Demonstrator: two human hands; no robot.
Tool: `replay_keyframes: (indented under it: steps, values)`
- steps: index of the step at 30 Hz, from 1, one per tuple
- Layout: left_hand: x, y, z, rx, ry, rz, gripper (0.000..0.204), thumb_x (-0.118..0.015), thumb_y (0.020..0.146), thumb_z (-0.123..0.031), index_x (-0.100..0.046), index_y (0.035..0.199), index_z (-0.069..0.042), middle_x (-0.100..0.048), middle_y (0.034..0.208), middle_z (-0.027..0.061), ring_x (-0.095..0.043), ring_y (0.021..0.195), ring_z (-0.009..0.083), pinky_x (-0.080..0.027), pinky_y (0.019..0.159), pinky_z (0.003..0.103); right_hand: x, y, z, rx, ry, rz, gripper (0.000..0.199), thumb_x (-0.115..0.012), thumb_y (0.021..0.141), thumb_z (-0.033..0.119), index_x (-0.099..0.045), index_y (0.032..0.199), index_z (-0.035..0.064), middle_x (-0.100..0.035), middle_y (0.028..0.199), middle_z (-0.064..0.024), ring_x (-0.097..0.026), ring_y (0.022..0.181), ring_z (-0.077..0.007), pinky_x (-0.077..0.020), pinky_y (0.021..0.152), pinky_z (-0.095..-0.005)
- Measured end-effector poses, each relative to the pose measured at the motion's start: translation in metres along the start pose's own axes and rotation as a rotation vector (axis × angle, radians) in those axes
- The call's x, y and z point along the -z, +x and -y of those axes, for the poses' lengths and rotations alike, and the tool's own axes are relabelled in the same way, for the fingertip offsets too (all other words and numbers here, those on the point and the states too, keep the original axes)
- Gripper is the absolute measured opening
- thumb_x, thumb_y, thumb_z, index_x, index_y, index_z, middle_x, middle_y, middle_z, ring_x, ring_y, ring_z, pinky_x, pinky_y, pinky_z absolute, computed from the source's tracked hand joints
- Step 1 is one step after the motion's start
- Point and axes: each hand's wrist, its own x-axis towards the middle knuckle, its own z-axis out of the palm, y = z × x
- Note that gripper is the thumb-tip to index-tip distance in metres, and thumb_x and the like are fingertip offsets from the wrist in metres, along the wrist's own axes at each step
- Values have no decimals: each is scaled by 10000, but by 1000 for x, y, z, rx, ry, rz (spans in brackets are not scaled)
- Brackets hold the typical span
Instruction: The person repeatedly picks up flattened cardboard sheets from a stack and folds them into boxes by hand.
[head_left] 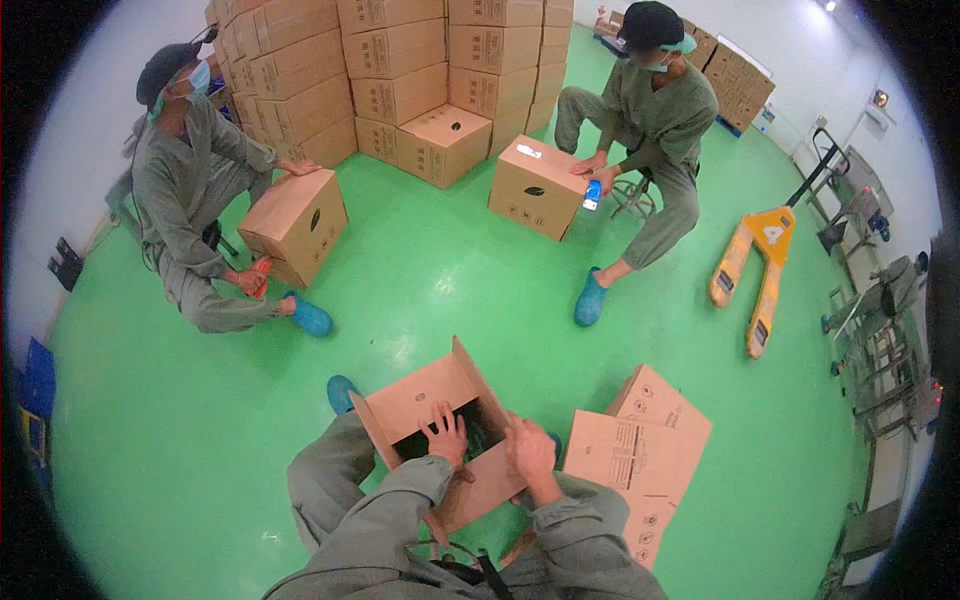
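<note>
An open cardboard box stands between my knees with its flaps spread outward. Dark contents show inside its opening, too shadowed to name. My left hand reaches over the opening with fingers stretched out, its fingertips at the far flap. At the right side of the box, my right hand is closed round the edge of the cardboard; its fingertips are partly hidden. Flattened cardboard boxes lie on the floor just right of that hand.
Two seated people handle closed boxes, one box ahead left, another box ahead right. Stacked cartons rise behind them. A yellow pallet jack is parked on the green floor at right, near metal racks along the wall.
</note>
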Motion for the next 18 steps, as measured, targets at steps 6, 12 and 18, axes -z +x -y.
replay_keyframes:
  steps: [6,12,18]
  values:
    - [-32,19,11,-38,128,16,662,-626,895,-385,-449,1467,-100,-153,1590,304,-100,1466,526,-184,1029,800,-42,-44,41,38,77,-126,478,-620,904,297,-559,1350,134,-552,1328,-147,-492,1246,-342,-401,994,-490]
    - [51,-95,78,32,-350,-281,809,-707,814,-378,-387,1455,-3,-277,1526,291,-225,1444,454,-150,1134,681,-92,-71,61,-28,156,-145,511,-574,922,356,-539,1370,114,-487,1414,-157,-369,1378,-333,-210,1131,-544]
    - [18,-168,-15,347,-1184,-530,1029,-710,823,-179,-7,1500,149,-95,1568,363,-132,1476,465,-130,1217,472,-106,-63,45,-167,338,-112,434,-482,978,330,-581,1311,70,-508,1410,-126,-388,1370,-309,-192,1153,-521]
